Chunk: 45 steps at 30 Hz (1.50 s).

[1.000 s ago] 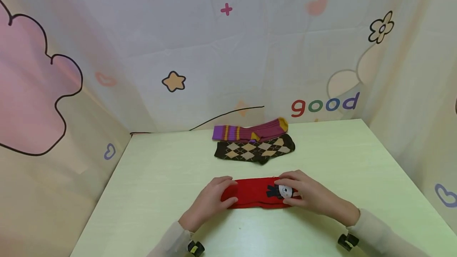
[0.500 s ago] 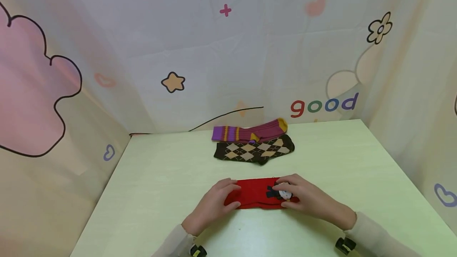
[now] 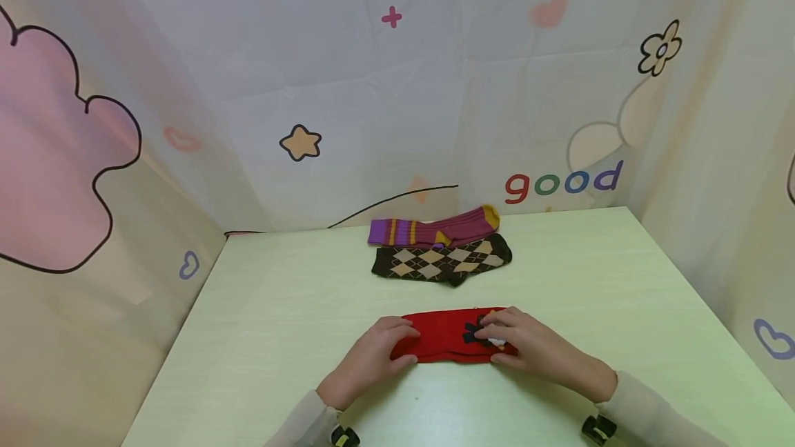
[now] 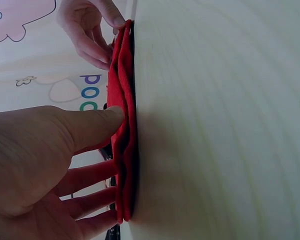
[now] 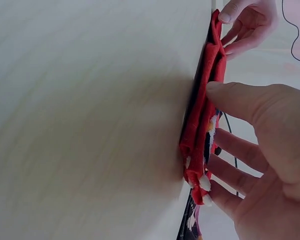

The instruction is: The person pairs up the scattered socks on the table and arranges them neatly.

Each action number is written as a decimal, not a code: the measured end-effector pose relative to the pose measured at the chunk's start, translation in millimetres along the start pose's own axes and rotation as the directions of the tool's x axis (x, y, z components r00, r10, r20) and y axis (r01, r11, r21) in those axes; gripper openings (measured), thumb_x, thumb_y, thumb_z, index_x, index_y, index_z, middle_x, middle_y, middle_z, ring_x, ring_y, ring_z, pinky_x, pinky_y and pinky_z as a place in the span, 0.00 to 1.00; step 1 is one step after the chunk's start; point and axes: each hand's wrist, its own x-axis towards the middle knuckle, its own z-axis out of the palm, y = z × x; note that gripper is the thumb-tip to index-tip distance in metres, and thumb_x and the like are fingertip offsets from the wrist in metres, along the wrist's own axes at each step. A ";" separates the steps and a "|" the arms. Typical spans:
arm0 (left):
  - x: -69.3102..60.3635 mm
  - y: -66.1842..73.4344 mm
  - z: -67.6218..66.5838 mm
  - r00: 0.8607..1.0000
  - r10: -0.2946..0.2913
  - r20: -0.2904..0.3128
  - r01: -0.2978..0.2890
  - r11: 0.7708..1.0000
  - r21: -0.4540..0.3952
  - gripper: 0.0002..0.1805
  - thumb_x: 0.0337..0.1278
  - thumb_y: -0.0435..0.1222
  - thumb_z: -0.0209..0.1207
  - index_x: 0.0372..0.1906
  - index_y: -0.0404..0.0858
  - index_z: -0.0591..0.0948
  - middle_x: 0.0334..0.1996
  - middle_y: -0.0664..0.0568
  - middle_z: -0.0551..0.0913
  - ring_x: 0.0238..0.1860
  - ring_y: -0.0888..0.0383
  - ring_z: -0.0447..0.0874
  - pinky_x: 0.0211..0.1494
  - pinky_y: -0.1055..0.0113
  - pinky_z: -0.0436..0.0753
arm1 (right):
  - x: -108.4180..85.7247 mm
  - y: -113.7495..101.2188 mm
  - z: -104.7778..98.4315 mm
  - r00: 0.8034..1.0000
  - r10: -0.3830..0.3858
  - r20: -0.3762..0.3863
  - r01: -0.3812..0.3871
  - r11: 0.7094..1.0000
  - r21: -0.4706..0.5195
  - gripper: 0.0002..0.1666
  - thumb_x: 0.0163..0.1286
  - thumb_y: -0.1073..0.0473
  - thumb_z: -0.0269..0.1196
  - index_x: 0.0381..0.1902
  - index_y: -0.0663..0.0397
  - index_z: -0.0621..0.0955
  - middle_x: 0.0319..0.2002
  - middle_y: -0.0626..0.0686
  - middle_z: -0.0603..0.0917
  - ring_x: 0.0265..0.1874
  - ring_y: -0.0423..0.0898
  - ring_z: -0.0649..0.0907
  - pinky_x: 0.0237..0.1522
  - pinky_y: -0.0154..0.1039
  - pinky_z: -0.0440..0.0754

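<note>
A pair of red socks [image 3: 442, 336] with a black-and-white cartoon figure lies flat near the front, stacked in layers. At their left end rests my left hand [image 3: 380, 352], fingertips on the top and thumb by the near edge. My right hand [image 3: 539, 350] rests likewise on the right end, its fingers partly covering the figure. In the left wrist view the fingers are nearly straight and the thumb touches the layered red edge [image 4: 124, 100]. The right wrist view shows that thumb against the red side [image 5: 205, 100], with fingertips on the top.
Behind the red socks lie brown argyle socks [image 3: 435, 262], and beyond them purple socks [image 3: 435, 230] with yellow bands, near the back edge of the pale green table [image 3: 279, 309]. A patterned curtain [image 3: 373, 88] hangs behind and at both sides.
My left hand has shifted slightly right along the red socks. My right hand has moved slightly left, covering more of the figure. The socks stay about where they were.
</note>
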 end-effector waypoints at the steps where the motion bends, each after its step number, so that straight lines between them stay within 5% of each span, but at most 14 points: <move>1: -0.3 -0.1 0.1 1.000 0.000 0.001 0.000 1.000 0.001 0.21 0.63 0.43 0.70 0.58 0.41 0.85 0.59 0.51 0.82 0.64 0.53 0.76 0.69 0.58 0.75 | 0.0 0.2 0.4 1.000 -0.005 -0.002 0.005 1.000 -0.002 0.23 0.61 0.57 0.77 0.55 0.48 0.86 0.56 0.52 0.83 0.56 0.52 0.80 0.56 0.53 0.82; 45: -0.3 -2.5 2.4 0.999 0.004 0.033 -0.005 1.000 0.020 0.15 0.64 0.41 0.70 0.52 0.42 0.87 0.62 0.48 0.80 0.66 0.51 0.75 0.69 0.59 0.75 | -0.8 3.3 5.1 0.999 -0.026 0.022 0.027 0.999 -0.042 0.21 0.61 0.57 0.77 0.53 0.45 0.87 0.55 0.49 0.84 0.55 0.51 0.79 0.55 0.51 0.82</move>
